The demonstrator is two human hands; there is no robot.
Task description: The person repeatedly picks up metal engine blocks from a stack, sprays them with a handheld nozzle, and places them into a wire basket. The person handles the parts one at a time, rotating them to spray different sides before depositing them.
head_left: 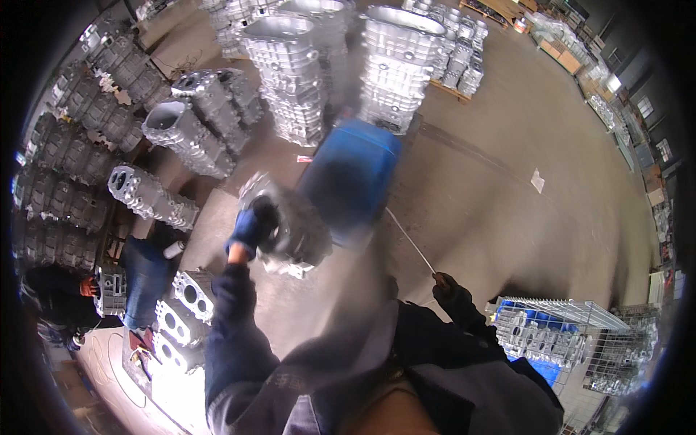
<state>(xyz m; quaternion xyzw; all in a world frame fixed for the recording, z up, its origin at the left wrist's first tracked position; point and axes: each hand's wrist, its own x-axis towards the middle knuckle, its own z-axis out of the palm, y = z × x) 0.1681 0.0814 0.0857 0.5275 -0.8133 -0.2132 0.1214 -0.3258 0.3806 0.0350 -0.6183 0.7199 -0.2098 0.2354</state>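
A grey cast metal housing (308, 235) stands tilted in front of me, with a large round opening at its upper end. My left hand (249, 230), in a blue glove, is closed on the rim of that opening; its fingertips are partly hidden and blurred. Out to the right, my right hand (446, 285) in a dark glove is wrapped round a thin pale rod (412, 241). The rod's far end reaches the lower right side of a blue plastic container (373, 148), which lies just beyond the housing and looks smeared.
Tall stacked housings (399, 69) stand beyond the container, with more castings (188, 138) at left. A co-worker's orange-gloved hand (88, 286) touches a casting (110, 291). Castings with round holes (174, 324) sit at lower left. A wire cage (551, 333) holds metal parts at right.
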